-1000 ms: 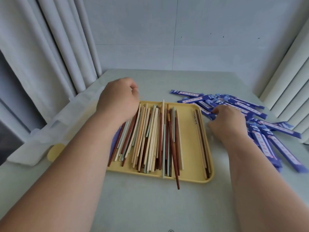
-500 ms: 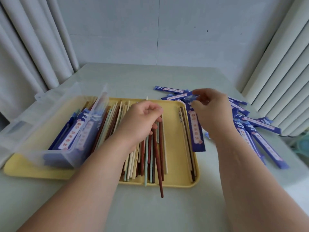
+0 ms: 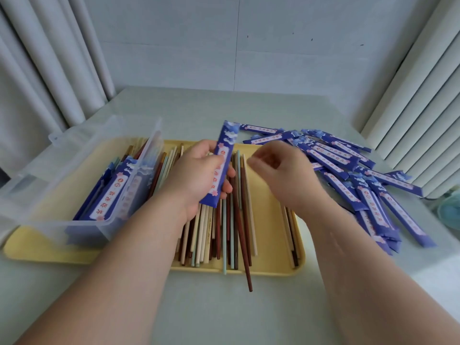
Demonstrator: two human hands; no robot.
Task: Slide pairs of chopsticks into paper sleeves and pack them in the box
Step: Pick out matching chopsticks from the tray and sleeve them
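Observation:
My left hand (image 3: 199,178) grips a blue paper sleeve (image 3: 225,150) with a white printed strip, held nearly upright over the yellow tray (image 3: 271,267). Just to its right my right hand (image 3: 281,175) hovers above the tray, fingers loosely curled, holding nothing that I can see. Several loose chopsticks (image 3: 221,235) in brown, cream and pale green lie lengthwise in the tray; one dark red chopstick (image 3: 245,267) sticks out over its near edge. A clear plastic box (image 3: 74,170) sits on the tray's left part with several filled blue sleeves (image 3: 109,195) inside.
A loose heap of empty blue sleeves (image 3: 361,183) covers the grey table (image 3: 224,314) right of the tray. Curtains hang at left; a ribbed white panel (image 3: 418,108) stands at right. A pale blue object (image 3: 450,207) shows at the far right edge.
The blue sleeve has passed from my right hand to my left, which now holds it upright. My right hand has let go and drawn slightly right, its fingers loosely curled.

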